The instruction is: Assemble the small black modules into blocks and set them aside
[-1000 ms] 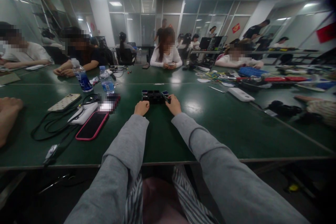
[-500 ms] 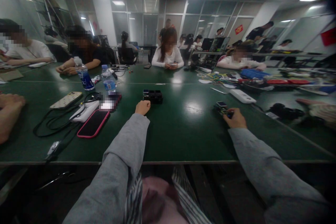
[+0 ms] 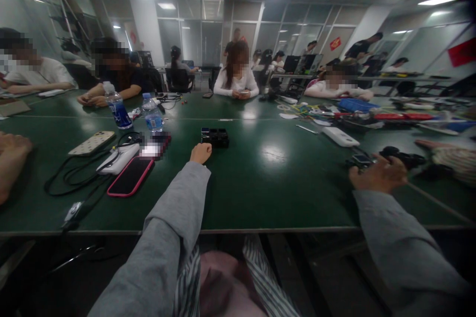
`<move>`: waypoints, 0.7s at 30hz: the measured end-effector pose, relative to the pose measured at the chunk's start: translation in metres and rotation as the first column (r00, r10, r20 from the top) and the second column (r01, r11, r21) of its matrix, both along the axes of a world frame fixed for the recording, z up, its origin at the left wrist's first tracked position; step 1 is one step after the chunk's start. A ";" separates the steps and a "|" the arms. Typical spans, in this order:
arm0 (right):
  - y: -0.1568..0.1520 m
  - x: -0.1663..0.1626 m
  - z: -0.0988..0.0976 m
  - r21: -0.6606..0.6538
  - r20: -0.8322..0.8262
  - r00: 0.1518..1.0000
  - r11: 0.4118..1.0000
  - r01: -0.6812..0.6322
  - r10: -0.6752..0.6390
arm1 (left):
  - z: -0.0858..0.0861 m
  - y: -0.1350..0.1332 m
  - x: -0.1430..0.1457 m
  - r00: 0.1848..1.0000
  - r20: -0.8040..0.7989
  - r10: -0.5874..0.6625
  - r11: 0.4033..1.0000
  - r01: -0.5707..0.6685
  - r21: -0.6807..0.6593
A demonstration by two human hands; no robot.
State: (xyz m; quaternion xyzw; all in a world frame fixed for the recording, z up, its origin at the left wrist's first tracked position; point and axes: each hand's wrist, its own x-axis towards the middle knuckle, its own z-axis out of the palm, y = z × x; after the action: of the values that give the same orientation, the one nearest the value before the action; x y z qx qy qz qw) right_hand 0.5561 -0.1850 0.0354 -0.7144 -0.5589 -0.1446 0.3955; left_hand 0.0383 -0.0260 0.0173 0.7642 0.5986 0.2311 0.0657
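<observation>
My left hand [image 3: 201, 153] is closed and rests at the near left corner of a black block-like device [image 3: 215, 137] with several square sections on top. Its fingertips are hidden, so whether they grip the block cannot be made out. Far to the right, my right hand [image 3: 381, 173] hovers low over the table with thumb and fingers apart. Just beyond its thumb lies a small dark electronic device [image 3: 360, 159] with a grey screen-like square. Behind those fingers is a black object [image 3: 403, 157] whose kind is unclear.
The green table [image 3: 253, 193] holds a pink-rimmed phone [image 3: 131, 176], a patterned phone [image 3: 92, 143], a white power bank [image 3: 118, 158] with cables and two bottles [image 3: 118, 106] on the left. A white box [image 3: 340, 136] and tangled wires lie right. Other people sit around the table.
My right hand has moved to the right, and the small device has shifted the same way. Its fingers have opened away from the device. My left hand and the black block have stayed put.
</observation>
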 end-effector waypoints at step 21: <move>0.138 -0.318 -0.025 -0.031 0.069 0.891 0.893 -0.448 0.449 | 0.003 -0.003 0.002 0.999 -0.035 0.037 0.999 -0.038 -0.022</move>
State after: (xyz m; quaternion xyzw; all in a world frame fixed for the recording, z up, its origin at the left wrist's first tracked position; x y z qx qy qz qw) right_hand 0.2382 -0.0465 0.0100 -0.5630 -0.7240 -0.0717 0.3921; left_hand 0.0406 -0.0293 0.0205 0.7559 0.6165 0.2123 0.0598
